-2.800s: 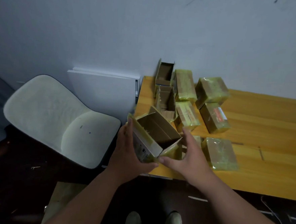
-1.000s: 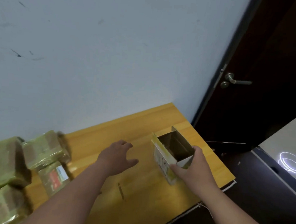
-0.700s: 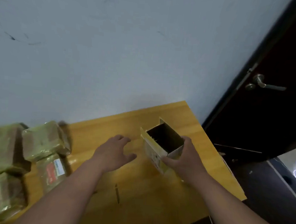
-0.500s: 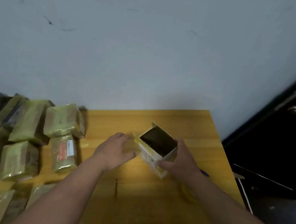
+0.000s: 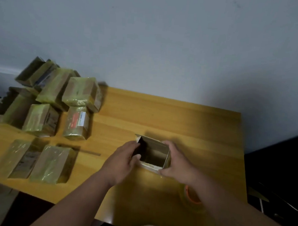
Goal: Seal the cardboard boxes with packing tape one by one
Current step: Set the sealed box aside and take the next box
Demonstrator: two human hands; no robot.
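A pale grey wall (image 5: 167, 43) fills the upper half of the view, and below it a yellow wooden table (image 5: 162, 117) runs from the left edge to a dark gap on the right. On the left part of the table sits a cluster of taped boxes (image 5: 44, 103), wrapped in glossy yellowish tape, some stacked against the wall and two lying flat (image 5: 33, 161) near the front edge; one of them carries a red and white label (image 5: 78, 119). Well apart from that cluster, toward the right of the table, an open cardboard box (image 5: 155, 154) stands upright with its mouth facing up and its dark inside showing. The left hand (image 5: 123, 161) holds the box's left wall, the thumb curled over the rim and into the opening while the fingers lie along the outside. The right hand (image 5: 178, 165) grips the right wall and near corner, fingers wrapped along the far side and the thumb pressed at the front edge. Just beside the right forearm, on the table near the front edge, lies a roll of packing tape (image 5: 191, 198) with an orange core, partly hidden by the arm and blurred.
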